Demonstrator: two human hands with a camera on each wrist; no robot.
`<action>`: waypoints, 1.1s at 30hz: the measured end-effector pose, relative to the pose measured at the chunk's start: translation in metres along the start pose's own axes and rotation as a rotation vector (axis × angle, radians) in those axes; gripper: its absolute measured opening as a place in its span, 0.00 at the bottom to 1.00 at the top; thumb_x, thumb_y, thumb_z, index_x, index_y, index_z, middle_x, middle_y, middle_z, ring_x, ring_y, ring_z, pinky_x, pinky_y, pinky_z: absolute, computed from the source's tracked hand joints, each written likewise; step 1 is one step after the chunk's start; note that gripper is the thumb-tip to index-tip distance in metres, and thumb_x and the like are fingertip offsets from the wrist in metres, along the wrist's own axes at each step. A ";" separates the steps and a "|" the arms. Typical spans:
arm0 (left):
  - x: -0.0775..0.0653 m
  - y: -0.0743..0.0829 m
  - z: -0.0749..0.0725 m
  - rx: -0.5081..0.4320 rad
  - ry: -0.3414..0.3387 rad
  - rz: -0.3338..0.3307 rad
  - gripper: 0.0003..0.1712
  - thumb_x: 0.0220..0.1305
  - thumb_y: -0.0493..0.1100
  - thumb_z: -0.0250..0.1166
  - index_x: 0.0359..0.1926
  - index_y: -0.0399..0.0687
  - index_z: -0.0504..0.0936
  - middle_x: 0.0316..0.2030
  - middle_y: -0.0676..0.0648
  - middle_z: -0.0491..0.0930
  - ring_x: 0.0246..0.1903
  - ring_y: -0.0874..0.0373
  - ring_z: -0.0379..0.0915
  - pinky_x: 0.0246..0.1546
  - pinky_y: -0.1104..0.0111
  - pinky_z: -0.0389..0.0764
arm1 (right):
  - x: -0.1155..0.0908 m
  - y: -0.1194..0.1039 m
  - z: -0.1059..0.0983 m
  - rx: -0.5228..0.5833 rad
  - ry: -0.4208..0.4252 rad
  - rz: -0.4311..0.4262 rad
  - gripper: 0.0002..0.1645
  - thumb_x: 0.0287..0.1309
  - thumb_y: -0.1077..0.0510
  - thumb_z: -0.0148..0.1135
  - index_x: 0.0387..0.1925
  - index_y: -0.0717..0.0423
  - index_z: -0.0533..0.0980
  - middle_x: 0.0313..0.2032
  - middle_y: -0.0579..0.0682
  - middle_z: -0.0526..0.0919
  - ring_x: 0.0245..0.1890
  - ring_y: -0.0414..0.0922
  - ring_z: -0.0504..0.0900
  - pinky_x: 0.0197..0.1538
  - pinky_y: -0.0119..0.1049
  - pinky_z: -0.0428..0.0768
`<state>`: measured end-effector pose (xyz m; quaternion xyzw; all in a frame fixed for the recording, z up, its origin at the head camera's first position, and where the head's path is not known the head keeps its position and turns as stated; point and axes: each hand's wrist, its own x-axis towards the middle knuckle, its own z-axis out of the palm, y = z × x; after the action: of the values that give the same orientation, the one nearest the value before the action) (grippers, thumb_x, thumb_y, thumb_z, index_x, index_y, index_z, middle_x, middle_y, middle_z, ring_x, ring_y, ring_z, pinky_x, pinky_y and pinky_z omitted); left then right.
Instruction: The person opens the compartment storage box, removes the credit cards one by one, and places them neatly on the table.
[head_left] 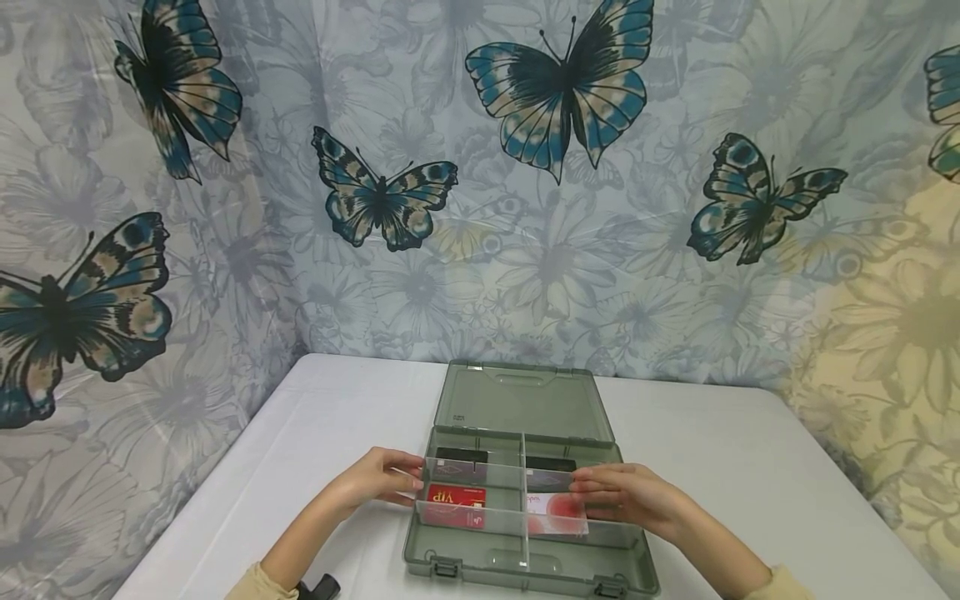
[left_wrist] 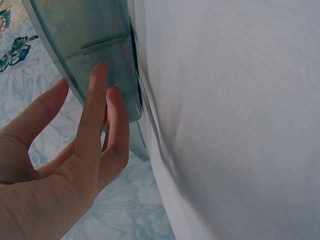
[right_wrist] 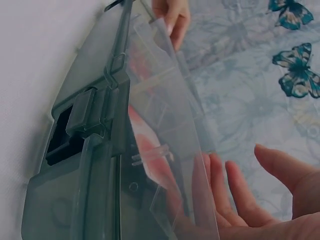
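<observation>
A green translucent compartment box [head_left: 471,547] lies with its lid [head_left: 517,403] folded back. At its left side, my left hand [head_left: 378,478] touches the outer wall with extended fingers, thumb apart in the left wrist view. A red VIP card [head_left: 456,495] lies in the left middle compartment. My right hand [head_left: 632,498] reaches over the right side, its fingers loosely extended beside a pink and white card [head_left: 557,507]. In the right wrist view those fingers are partly behind a clear divider [right_wrist: 192,127]; whether they touch the card, I cannot tell.
Behind these, two dark cards stand in the left [head_left: 462,457] and right [head_left: 551,464] compartments. A white cloth covers the table [head_left: 712,467]. A butterfly-print curtain [head_left: 420,287] hangs behind it. A black object [head_left: 324,587] sits near the left forearm.
</observation>
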<state>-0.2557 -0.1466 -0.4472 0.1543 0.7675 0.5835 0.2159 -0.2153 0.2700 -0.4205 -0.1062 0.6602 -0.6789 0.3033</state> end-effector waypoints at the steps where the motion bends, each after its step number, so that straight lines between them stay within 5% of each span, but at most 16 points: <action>1: 0.000 0.000 0.000 -0.001 0.000 0.000 0.31 0.60 0.36 0.67 0.60 0.21 0.70 0.48 0.31 0.79 0.43 0.46 0.84 0.42 0.59 0.90 | 0.000 -0.001 0.001 -0.006 0.006 -0.001 0.26 0.74 0.54 0.47 0.62 0.71 0.69 0.53 0.51 0.83 0.55 0.45 0.83 0.63 0.45 0.82; 22: 0.000 -0.002 0.000 0.006 0.013 -0.003 0.31 0.60 0.37 0.67 0.59 0.21 0.71 0.48 0.33 0.79 0.42 0.49 0.84 0.42 0.60 0.90 | -0.005 -0.005 0.015 0.044 0.175 -0.014 0.31 0.71 0.57 0.53 0.62 0.79 0.63 0.50 0.51 0.83 0.51 0.42 0.83 0.59 0.41 0.84; 33: 0.000 -0.002 0.001 0.007 0.023 -0.008 0.30 0.59 0.37 0.67 0.58 0.21 0.72 0.47 0.34 0.80 0.42 0.49 0.84 0.41 0.61 0.90 | -0.006 -0.001 0.014 0.039 0.185 -0.032 0.30 0.70 0.58 0.54 0.61 0.80 0.64 0.51 0.52 0.82 0.51 0.41 0.83 0.59 0.41 0.84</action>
<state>-0.2557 -0.1467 -0.4495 0.1453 0.7726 0.5817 0.2087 -0.2032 0.2613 -0.4161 -0.0475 0.6702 -0.7034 0.2322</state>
